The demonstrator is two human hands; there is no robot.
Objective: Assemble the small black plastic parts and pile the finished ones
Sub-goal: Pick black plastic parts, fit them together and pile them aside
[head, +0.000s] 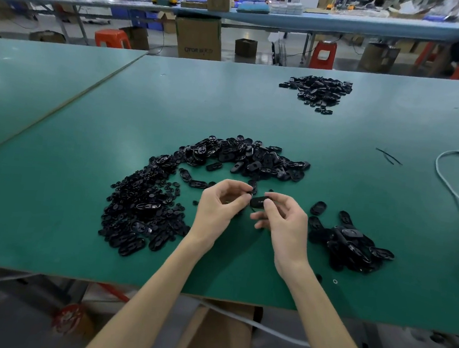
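Above green table [56, 157], left hand [216, 209] and right hand [282, 221] pinch 1 black part [258, 202] between fingertips. Risk: misaligned halves, part slips into unassembled heap [146, 208].

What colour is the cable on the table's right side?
White: the thin curved cable shows best in the head view.

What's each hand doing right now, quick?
Left hand: pinches one end of the black part.
Right hand: holds the same part's other end.
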